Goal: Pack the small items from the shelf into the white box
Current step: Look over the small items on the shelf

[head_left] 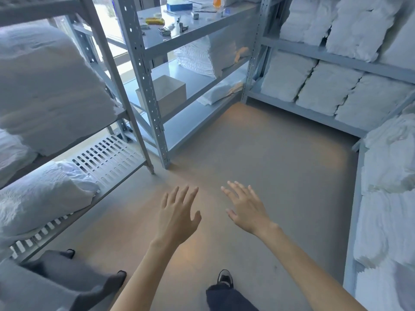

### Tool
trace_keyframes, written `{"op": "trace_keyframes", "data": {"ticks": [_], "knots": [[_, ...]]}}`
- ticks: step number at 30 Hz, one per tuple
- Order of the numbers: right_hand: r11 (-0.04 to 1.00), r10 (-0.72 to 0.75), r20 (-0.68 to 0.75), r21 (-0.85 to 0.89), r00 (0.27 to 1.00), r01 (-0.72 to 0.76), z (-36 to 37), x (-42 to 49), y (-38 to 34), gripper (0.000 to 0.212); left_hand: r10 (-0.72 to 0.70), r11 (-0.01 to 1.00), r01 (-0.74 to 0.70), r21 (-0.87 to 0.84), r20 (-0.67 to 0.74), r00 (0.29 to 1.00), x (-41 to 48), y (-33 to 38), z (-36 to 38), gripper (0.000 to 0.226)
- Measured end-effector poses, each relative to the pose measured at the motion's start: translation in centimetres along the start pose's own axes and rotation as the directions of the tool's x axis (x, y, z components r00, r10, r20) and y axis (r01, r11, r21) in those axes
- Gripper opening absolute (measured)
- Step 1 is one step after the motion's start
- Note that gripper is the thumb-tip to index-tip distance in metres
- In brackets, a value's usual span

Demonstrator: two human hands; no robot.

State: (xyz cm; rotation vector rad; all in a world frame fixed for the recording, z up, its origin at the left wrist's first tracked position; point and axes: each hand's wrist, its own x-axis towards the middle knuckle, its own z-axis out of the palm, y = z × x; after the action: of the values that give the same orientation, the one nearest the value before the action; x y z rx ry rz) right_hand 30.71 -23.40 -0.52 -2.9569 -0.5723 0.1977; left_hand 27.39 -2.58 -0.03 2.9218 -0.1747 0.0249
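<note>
A white open-topped box [167,94] stands on a lower level of the grey metal shelf unit [143,70] ahead. Small items lie scattered on that unit's upper shelf: a yellow object [153,20], metal clips [165,31], a small grey block [195,15] and a blue-and-white carton [179,6]. My left hand [177,215] and my right hand [244,207] are stretched out over the floor with fingers spread, holding nothing, well short of the shelf.
Racks at left [107,160] and right [336,59] hold bagged white pillows and linens. A stack of white fabric [197,57] sits on the middle shelf. The bare floor [258,158] lies between racks. A dark shoe [225,278] and a dark sleeve [67,272] show below.
</note>
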Motion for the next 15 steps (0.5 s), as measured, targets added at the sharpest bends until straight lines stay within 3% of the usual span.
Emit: {"op": "trace_keyframes", "data": {"ticks": [8,15], "knots": [[0.997,-0.083,-0.002,-0.010,0.997,0.083,-2.8,9.7,7.5,0.063,-0.046,0.999,0.046,-0.005,-0.035,0.998,11.8,3.7,0.8,0.064],[0.994,-0.111,0.031,-0.003,0.993,0.111,-3.1,16.9,10.5,0.063,-0.080,0.996,0.080,0.047,0.004,0.997,18.8,2.3,1.7,0.066]]}}
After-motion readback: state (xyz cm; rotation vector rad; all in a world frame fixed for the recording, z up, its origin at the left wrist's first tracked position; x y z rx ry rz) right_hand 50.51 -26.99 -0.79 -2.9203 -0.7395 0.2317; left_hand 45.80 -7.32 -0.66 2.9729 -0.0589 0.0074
